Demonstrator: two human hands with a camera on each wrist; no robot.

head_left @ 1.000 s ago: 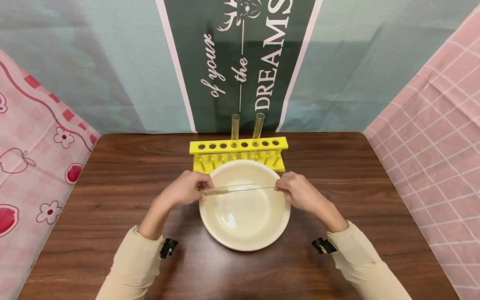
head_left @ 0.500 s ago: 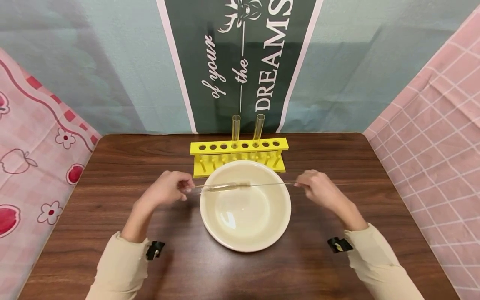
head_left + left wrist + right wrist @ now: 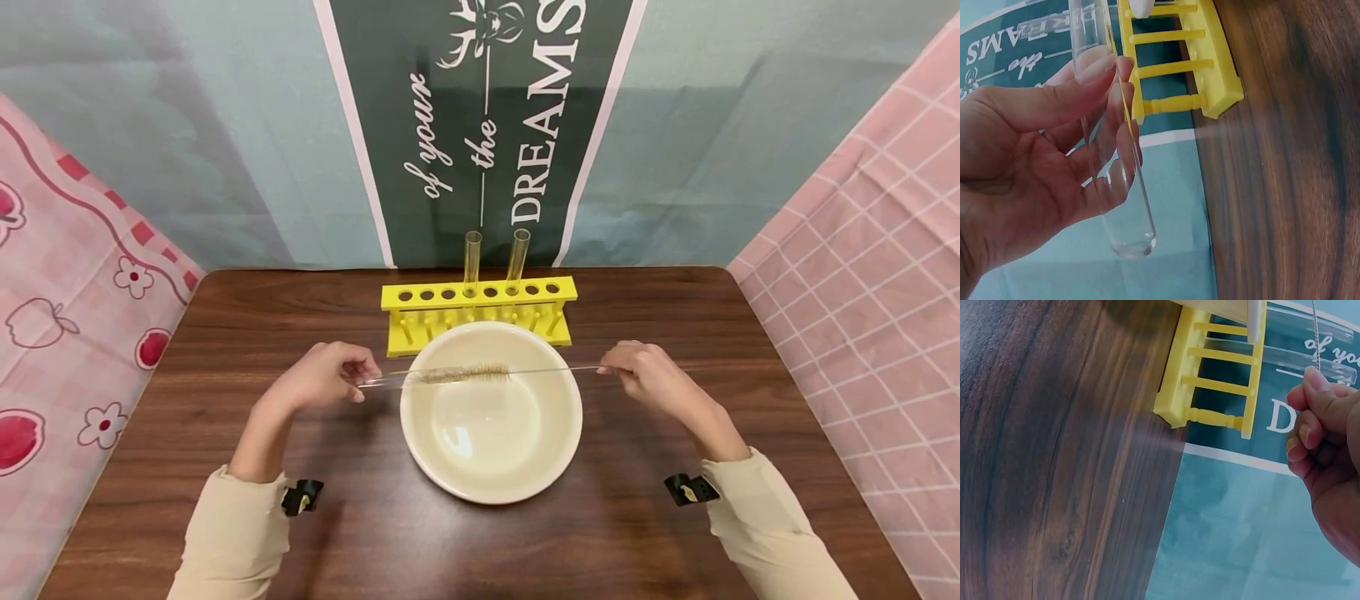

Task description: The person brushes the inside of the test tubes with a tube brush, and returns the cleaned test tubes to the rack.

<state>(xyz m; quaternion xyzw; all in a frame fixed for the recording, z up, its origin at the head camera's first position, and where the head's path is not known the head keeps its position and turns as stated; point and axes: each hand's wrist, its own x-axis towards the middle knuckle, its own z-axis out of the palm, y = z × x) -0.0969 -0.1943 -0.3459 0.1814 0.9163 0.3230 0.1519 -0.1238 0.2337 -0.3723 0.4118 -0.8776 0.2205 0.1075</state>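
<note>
My left hand point(image 3: 324, 377) grips a clear glass test tube point(image 3: 1127, 215) between thumb and fingers, its rounded end pointing away past the fingers in the left wrist view. The tube lies nearly level over the left side of a cream bowl point(image 3: 491, 493). A test tube brush point(image 3: 489, 371) sits partly in the tube's mouth, with some bristles inside and some outside over the bowl. To the right, my right hand point(image 3: 654, 387) pinches the end of the brush's thin twisted wire handle point(image 3: 1317, 337) between thumb and index finger.
Behind the bowl stands a yellow test tube rack point(image 3: 480, 294) holding two upright glass tubes, a left one point(image 3: 472, 260) and a right one point(image 3: 518, 260). The brown wooden table point(image 3: 480, 554) ends at a hanging cloth point(image 3: 285, 167) at the back.
Both hands have moved apart, left hand leftward with the tube, right hand rightward with the brush handle. Bristles earlier inside the tube now show partly outside its mouth.
</note>
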